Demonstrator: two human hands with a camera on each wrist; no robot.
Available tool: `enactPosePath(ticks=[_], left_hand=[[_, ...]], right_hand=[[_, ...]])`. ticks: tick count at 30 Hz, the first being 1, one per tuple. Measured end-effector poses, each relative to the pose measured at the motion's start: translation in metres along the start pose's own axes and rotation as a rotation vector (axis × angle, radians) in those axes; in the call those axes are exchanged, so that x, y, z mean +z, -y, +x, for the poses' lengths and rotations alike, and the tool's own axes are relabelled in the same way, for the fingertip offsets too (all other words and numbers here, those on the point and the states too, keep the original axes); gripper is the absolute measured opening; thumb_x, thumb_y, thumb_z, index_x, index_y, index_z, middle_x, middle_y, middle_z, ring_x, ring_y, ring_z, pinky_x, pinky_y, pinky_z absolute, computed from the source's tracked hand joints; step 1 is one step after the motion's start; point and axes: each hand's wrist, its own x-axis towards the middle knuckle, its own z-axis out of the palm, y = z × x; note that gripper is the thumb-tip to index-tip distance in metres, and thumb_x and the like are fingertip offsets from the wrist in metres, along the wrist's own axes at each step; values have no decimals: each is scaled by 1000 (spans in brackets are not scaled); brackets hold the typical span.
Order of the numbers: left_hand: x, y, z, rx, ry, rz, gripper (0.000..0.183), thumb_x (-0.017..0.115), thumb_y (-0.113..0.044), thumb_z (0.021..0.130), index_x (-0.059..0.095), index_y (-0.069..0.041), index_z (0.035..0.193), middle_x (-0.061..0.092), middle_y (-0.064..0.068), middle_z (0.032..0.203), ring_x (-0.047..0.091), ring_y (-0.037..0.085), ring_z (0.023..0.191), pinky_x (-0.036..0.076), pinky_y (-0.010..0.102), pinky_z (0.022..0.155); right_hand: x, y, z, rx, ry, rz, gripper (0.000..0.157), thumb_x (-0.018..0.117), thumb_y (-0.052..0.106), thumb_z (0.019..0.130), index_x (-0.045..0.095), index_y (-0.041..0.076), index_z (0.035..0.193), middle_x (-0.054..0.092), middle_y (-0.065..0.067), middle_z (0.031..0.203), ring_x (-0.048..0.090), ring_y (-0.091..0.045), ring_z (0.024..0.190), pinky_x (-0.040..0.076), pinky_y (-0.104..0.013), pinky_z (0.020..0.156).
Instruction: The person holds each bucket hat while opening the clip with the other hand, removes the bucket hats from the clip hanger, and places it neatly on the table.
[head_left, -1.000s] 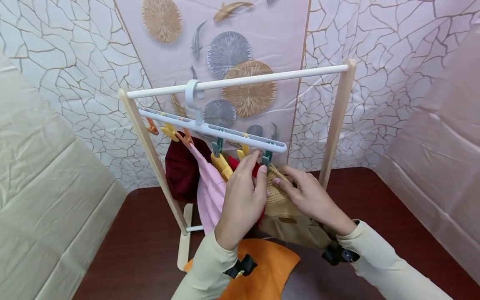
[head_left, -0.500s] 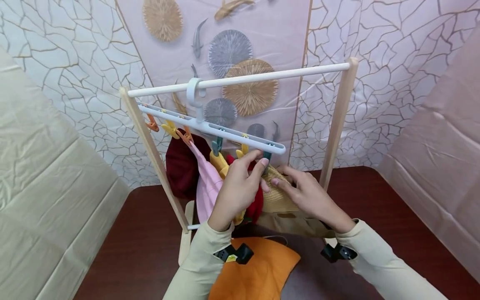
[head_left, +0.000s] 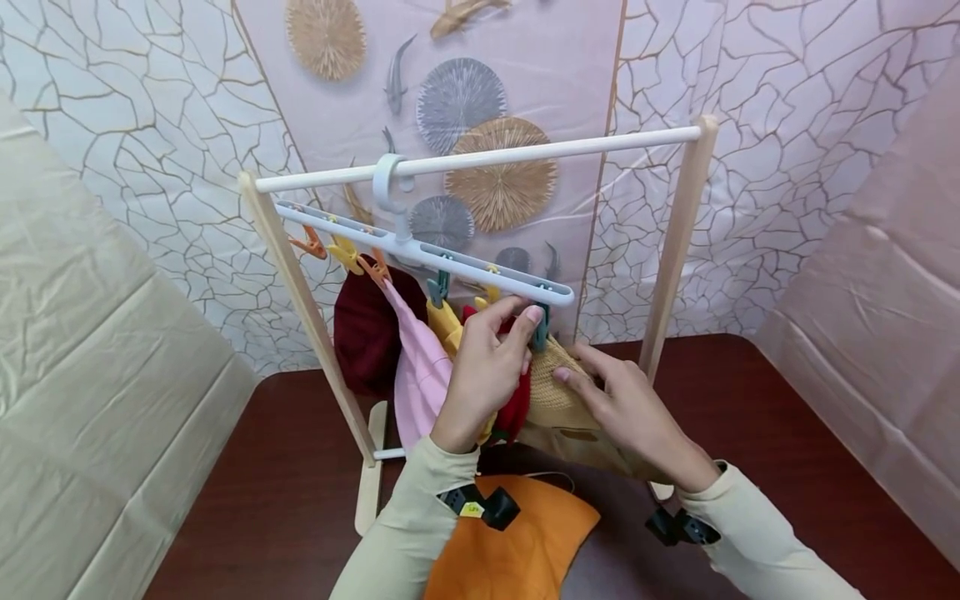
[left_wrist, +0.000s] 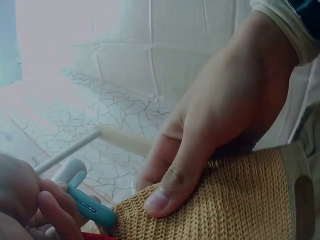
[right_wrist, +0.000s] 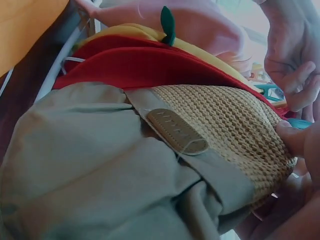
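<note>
A sun hat with a tan knitted crown (right_wrist: 230, 125) and a khaki brim (right_wrist: 90, 165) hangs by the right end of the pale blue clip hanger (head_left: 480, 271). My right hand (head_left: 637, 408) pinches the crown, thumb in front and fingers behind. At the crown's edge is a teal clothespin (left_wrist: 92, 207); my left hand (head_left: 483, 367) pinches at it with thumb and fingers. Just behind, a red hat (right_wrist: 135, 70) with a green leaf hangs beside a yellow one (right_wrist: 135, 31). A pink hat (head_left: 422, 362) and a maroon hat (head_left: 371, 329) are farther left.
The hanger hooks over the white rail (head_left: 540, 152) of a wooden rack (head_left: 678, 242). Orange clothespins (head_left: 309, 243) and a yellow clothespin (head_left: 345, 252) dangle at its left end. An orange hat (head_left: 517, 533) lies on the dark table (head_left: 247, 483), below my forearms.
My left thumb has slid up along the teal clothespin, more of which shows now beside it. My right hand has shifted slightly right on the knitted crown.
</note>
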Motion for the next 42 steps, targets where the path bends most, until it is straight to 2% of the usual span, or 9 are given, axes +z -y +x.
enactPosePath(ticks=[9,15,22,25,29,32,35,39,42], left_hand=[[1,-2,-1,-5,-30,-149,27,60,-22,100,67,-3,118,59,7,86,46,12,47,40,20,45],[-1,-3,0,12,-14,-50,37,65,-26,97,62,-7,129,68,15,84,59,27,48,49,26,45],[7,4,-17,225,-226,184,38,67,-15,95,59,-5,131,63,10,113,71,11,83,59,25,66],[4,8,-31,334,-304,250,32,65,-18,96,62,-7,126,61,9,109,69,10,87,58,23,67],[-4,17,-53,417,-257,329,17,62,-19,98,69,-10,111,64,1,93,64,8,78,57,24,60],[-8,33,-70,346,-120,406,13,61,-22,99,72,-14,99,65,-6,82,60,4,70,54,22,57],[-9,53,-81,156,9,494,18,61,-28,100,73,-16,96,67,-11,80,60,-1,69,52,18,61],[-12,76,-90,-99,157,642,37,54,-47,100,74,-16,103,69,-11,80,62,-2,69,51,22,63],[-12,90,-93,-221,263,692,59,43,-62,99,70,-11,116,72,-4,90,67,6,79,53,30,72]], right_hand=[[2,-2,-14,26,35,-41,12,58,33,100,65,24,104,49,9,67,42,-7,55,38,-25,53],[-2,-6,-27,69,-43,19,14,62,26,98,66,19,110,63,8,78,52,-9,67,41,-26,61],[-11,-2,-40,203,-62,139,24,62,28,100,58,14,118,74,3,94,64,-11,78,51,-27,64],[-17,0,-45,218,-88,187,24,60,24,100,54,11,120,74,-3,103,63,-11,79,53,-28,62],[-25,1,-52,191,-153,289,21,58,14,101,52,5,119,74,-8,99,65,-13,77,55,-31,60],[-30,0,-57,176,-201,411,19,56,7,101,51,2,119,74,-5,93,68,-16,74,57,-33,59],[-34,-1,-63,167,-214,547,20,54,2,101,50,-1,120,74,-6,93,70,-18,74,58,-34,60],[-36,-3,-70,153,-180,658,20,53,0,101,49,-1,120,74,-9,95,71,-19,77,58,-33,62],[-37,-4,-75,155,-164,689,19,52,-1,101,49,1,120,74,-10,95,72,-19,77,58,-33,62]])
